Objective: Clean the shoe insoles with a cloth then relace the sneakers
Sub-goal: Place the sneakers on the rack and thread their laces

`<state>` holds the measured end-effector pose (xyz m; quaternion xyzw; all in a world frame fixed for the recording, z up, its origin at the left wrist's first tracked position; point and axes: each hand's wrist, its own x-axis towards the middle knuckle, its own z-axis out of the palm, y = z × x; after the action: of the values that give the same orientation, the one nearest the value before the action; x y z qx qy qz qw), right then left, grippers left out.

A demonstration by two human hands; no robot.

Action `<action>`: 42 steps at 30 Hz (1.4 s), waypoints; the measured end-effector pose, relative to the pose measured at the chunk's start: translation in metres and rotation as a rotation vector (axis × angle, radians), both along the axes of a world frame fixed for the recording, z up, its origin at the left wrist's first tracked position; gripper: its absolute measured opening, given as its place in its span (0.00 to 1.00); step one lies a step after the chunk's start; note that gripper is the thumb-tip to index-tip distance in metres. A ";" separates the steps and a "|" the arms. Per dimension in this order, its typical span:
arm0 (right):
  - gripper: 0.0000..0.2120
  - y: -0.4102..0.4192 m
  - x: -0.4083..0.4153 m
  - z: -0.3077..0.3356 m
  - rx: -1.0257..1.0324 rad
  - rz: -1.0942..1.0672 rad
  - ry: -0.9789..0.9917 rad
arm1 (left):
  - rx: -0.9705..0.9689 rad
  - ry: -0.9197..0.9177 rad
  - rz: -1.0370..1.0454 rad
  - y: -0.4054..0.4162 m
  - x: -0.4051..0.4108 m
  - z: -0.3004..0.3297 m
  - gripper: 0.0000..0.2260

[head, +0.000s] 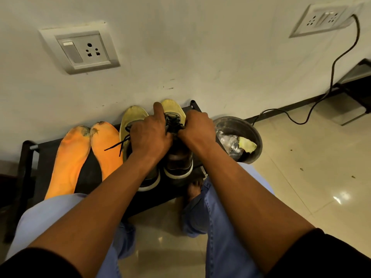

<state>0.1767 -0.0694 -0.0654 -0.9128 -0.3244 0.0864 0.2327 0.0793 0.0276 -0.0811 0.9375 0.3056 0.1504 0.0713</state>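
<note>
Scuffed white wall (180, 57), glossy tiled floor (301, 177). Low black rack (28, 157) against the wall, holding all footwear. Round dark bin (255, 137) just right of it. Two orange insoles (70, 163), toes grimy, at left. Yellow mesh sneakers (132, 117) with white-edged dark heels, at right. Left hand (150, 137), forefinger extended, and right hand (195, 131), fingers curled, both pinching black laces (172, 123) on the right sneaker.

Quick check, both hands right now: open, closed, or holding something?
Left hand: curled, index finger extended, gripping the black lace on the right-hand yellow sneaker.
Right hand: curled, pinching the same lace.
</note>
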 end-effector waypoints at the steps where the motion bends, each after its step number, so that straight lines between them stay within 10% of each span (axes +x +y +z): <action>1: 0.09 -0.002 0.000 0.001 0.026 -0.005 -0.011 | 0.018 0.015 0.003 -0.001 -0.001 0.000 0.29; 17: 0.08 -0.012 0.026 -0.005 0.069 -0.035 0.079 | -0.148 -0.012 -0.032 -0.001 0.001 -0.004 0.22; 42: 0.20 -0.042 0.019 -0.002 0.219 0.068 0.240 | 0.145 -0.080 -0.258 -0.012 0.002 0.009 0.06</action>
<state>0.1957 -0.1112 -0.0677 -0.8535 -0.3325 0.1668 0.3649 0.0812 0.0158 -0.0720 0.9649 0.1681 0.1990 0.0342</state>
